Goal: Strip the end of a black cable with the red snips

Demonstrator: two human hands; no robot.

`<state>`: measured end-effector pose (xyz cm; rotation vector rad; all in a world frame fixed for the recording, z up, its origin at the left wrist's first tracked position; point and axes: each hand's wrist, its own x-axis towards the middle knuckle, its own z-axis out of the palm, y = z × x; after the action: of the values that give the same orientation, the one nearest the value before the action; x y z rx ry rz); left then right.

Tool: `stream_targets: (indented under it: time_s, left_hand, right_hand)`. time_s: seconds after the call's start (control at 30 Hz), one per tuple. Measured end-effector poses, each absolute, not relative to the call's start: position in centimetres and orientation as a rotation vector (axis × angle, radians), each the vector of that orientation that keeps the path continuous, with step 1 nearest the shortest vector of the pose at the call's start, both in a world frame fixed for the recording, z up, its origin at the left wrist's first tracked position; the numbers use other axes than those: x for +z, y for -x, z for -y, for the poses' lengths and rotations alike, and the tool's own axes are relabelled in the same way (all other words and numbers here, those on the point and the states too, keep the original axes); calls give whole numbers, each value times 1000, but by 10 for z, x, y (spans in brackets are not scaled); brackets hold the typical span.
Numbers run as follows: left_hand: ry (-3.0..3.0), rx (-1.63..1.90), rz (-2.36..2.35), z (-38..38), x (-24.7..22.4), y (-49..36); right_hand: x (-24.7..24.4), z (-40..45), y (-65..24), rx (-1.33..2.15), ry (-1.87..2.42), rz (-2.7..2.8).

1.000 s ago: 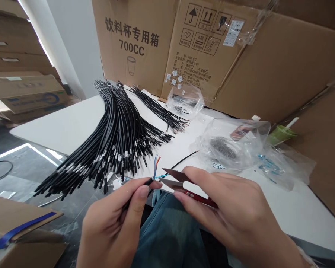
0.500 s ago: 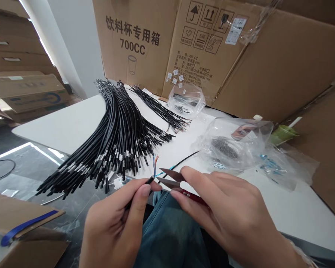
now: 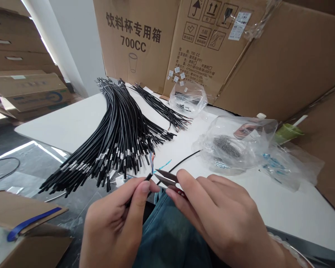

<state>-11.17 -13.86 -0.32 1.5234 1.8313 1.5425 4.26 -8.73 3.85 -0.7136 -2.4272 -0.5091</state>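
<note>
My left hand [image 3: 120, 219] pinches a black cable [image 3: 149, 177] close to its stripped end, between thumb and forefinger. Thin coloured wires [image 3: 152, 160], blue and red-orange among them, stick up from that end. A shiny blue strip [image 3: 164, 165] slants off to the right from the same spot. My right hand [image 3: 214, 208] grips small red-handled scissors [image 3: 167, 178], whose blade tips are at the base of the strip, only slightly apart. To the left a big bundle of black cables [image 3: 120, 123] with silvery bands near their ends lies over the table edge.
On the white table [image 3: 80, 115] lie a smaller cable bundle [image 3: 162, 108] and clear plastic bags [image 3: 226, 145], one with blue bits. A green cup [image 3: 289, 133] stands at right. Large cardboard boxes [image 3: 139, 67] wall off the back; an open carton [image 3: 25, 216] is at lower left.
The scissor blades have closed from wide apart to nearly together at the cable end. The blue strip now points up and right, apart from the upright wires. The view has shifted slightly.
</note>
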Motion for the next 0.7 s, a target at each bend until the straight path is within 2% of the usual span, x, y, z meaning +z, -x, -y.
stream_targets:
  time_s: [0.47, 0.7]
  left_hand:
    - [-1483, 1563, -1949, 139, -6, 111]
    - [-1483, 1487, -1925, 139, -8, 114]
  right_hand:
    - [21, 95, -22, -643, 778, 2294]
    - [29, 91, -35, -504, 882, 2287]
